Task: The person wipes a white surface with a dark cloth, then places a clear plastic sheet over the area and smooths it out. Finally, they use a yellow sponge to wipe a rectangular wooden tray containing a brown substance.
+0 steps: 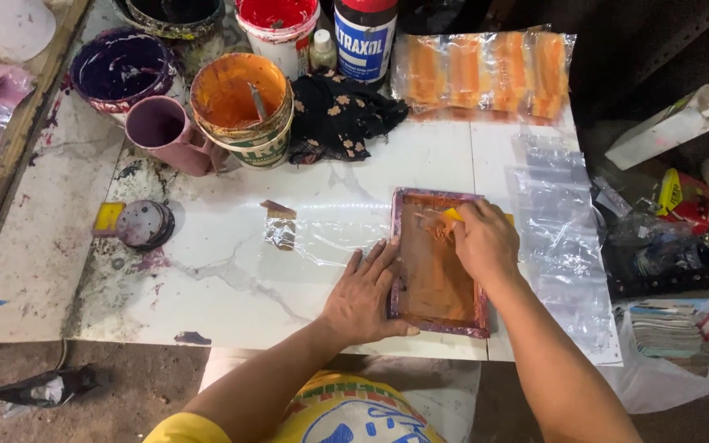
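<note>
Squeegee [451, 216] sits inside right hand [486, 242], left hand [367, 295] flat on frame [436, 262].

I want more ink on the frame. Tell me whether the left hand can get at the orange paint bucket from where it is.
Probably yes. The left hand lies flat on the edge of the small printing frame; between it and the orange paint bucket lie only flat plastic film and bare tabletop. Nothing upright blocks the way.

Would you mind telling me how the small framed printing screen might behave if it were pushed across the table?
The framed screen lies flat, so it probably slides, not tips. The left hand presses its edge, suggesting it shifts easily. The clear plastic sheet beneath looks slick, and the orange ink likely smears.
</note>
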